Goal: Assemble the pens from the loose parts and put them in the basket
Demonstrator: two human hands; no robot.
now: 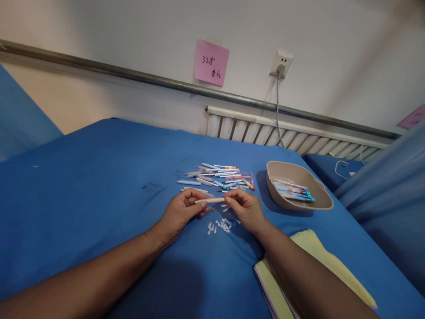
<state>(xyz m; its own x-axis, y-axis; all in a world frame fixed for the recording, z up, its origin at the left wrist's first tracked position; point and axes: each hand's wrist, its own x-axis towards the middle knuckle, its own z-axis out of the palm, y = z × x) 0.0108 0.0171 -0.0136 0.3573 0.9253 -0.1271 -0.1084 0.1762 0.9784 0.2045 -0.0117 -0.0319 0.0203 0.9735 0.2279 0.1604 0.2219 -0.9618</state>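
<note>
Head view: L hand (181, 210) & R hand (246, 209) both pinched on peach pen barrel (210, 200), one nr each end. Barrel over blue sheet (99, 195), just this side of pen pile (188, 182). Long axis approx. L–R, R end touch higher; can't tell which end is tip. White cone pcs (226, 227) below. Beige basin (290, 170) w/ pens (294, 192) to R.

Looks like a ward or care room, though hard to say; shows a metal wall rail (212, 93) and handwritten pink note (211, 63) at twelve o'clock, a radiator (254, 131) at two, blue drapes (388, 195) at three and nine.
</note>
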